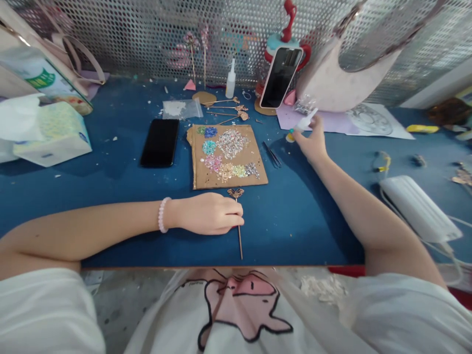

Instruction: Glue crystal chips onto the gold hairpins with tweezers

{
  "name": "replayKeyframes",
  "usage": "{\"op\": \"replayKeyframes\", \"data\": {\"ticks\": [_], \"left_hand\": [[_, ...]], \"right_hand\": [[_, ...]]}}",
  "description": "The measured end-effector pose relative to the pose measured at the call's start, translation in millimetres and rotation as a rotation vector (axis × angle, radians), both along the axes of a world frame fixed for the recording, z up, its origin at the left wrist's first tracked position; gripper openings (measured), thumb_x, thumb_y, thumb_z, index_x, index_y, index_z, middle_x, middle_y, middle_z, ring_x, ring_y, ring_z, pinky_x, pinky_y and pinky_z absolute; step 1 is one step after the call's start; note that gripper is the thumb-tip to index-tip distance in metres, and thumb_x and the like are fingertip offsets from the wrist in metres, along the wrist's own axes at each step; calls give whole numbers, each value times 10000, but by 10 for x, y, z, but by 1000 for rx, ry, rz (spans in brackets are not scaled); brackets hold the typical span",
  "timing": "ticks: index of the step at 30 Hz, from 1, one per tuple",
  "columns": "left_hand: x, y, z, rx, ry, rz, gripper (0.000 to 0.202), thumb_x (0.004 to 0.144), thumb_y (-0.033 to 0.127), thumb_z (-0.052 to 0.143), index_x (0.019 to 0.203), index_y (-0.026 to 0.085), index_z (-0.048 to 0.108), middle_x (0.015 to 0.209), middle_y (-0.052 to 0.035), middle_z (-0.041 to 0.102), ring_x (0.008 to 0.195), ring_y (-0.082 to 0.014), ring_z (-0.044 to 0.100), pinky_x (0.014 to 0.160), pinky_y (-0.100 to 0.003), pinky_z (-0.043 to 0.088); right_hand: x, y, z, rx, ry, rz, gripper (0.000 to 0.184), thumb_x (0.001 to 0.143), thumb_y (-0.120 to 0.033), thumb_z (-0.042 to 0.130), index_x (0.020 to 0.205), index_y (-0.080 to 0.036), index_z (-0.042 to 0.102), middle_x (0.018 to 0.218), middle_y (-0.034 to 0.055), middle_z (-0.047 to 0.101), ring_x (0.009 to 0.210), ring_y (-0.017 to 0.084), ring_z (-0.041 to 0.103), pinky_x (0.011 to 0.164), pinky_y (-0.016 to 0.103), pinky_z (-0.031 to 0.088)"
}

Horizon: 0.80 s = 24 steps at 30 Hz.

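Observation:
My left hand is closed around the thin stem of a metal hairpin near the table's front edge. The pin's butterfly-shaped head sticks out above my fingers, just below a cardboard sheet. Small piles of coloured rhinestones lie on that sheet. Farther off to the right, my right hand has its fingers around a small white glue bottle, tilted with its thin nozzle pointing up and right. Tweezers rest between the cardboard and my right hand.
A black phone lies left of the cardboard; another phone leans upright behind. Several hairpins, a plastic bag and a second glue bottle are at the back. A tissue pack stands left, a white power adapter right.

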<state>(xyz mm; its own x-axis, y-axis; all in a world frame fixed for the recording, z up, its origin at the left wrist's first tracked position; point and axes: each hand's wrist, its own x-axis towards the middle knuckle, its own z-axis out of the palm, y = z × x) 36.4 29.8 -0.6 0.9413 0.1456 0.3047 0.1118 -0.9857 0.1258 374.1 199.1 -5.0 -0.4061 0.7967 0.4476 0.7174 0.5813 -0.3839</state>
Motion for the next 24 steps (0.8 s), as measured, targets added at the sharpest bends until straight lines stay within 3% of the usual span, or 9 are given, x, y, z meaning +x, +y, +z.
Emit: {"op": "replayKeyframes", "data": {"ticks": [7, 11, 18, 24], "left_hand": [[4, 32, -11, -29, -20, -66, 229, 1015, 163, 479, 1021, 154, 707, 1013, -79, 759, 777, -148, 675, 673, -294, 513], [-5, 45, -12, -40, -24, -84, 233, 1012, 154, 474, 1050, 159, 703, 1028, -70, 760, 788, -154, 682, 674, -300, 513], [-3, 44, -20, -63, -11, -80, 252, 1021, 167, 456, 1063, 165, 705, 1037, -75, 762, 826, -159, 703, 690, -304, 507], [42, 56, -20, -95, 8, -77, 244, 1015, 173, 458, 1057, 166, 698, 1015, -63, 754, 793, -150, 693, 687, -304, 508]], "right_hand": [[123, 140, -242, -51, 71, -239, 402, 864, -471, 643, 1174, -216, 610, 1054, 133, 695, 1036, 355, 660, 948, 571, 534], [136, 182, -289, -69, 85, -293, 418, 826, -415, 669, 1183, -209, 599, 1058, 136, 698, 966, 343, 670, 938, 562, 535], [136, 195, -331, -86, 96, -235, 394, 799, -404, 695, 1127, -225, 572, 998, 110, 682, 944, 319, 655, 958, 547, 528], [95, 406, -294, -101, 167, -53, 387, 669, -390, 781, 970, -235, 594, 1037, 102, 648, 1038, 332, 611, 1033, 567, 494]]}}
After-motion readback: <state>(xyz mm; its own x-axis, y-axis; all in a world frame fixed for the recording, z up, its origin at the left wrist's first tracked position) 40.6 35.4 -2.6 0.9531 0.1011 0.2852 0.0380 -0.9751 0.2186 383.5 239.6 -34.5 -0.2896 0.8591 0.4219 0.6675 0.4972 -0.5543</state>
